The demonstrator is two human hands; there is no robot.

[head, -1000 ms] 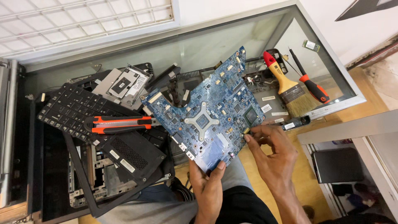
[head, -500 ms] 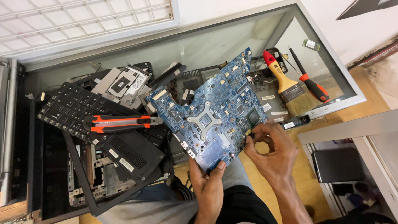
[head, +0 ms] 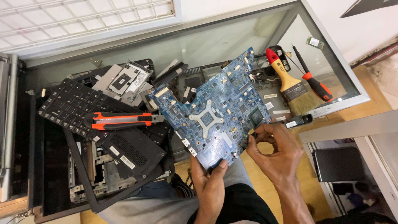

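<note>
A blue circuit board [head: 215,114] is being held up above a glass-topped table [head: 232,39], tilted so its component face is turned toward the camera. Its long axis is running diagonally — from the lower corner by the left hand [head: 211,188] up and away to the far right corner, which is pointing toward a brush [head: 288,81] with a yellow-and-red handle.

The left hand is gripping the board's near bottom edge, thumb lying on the face and the other fingers curled behind it. The right hand [head: 275,155] is half closed at the board's right edge, its thumb and forefinger pinching together at a small part there; whether they are holding something separate from the board is too small to tell.

Left of the left hand, an orange-and-black utility knife [head: 124,120] is lying across a loose black keyboard [head: 74,105], amid opened laptop shells [head: 124,157]. Beyond the right hand, beside the brush, a red-and-black screwdriver [head: 313,81] is resting on the glass.
</note>
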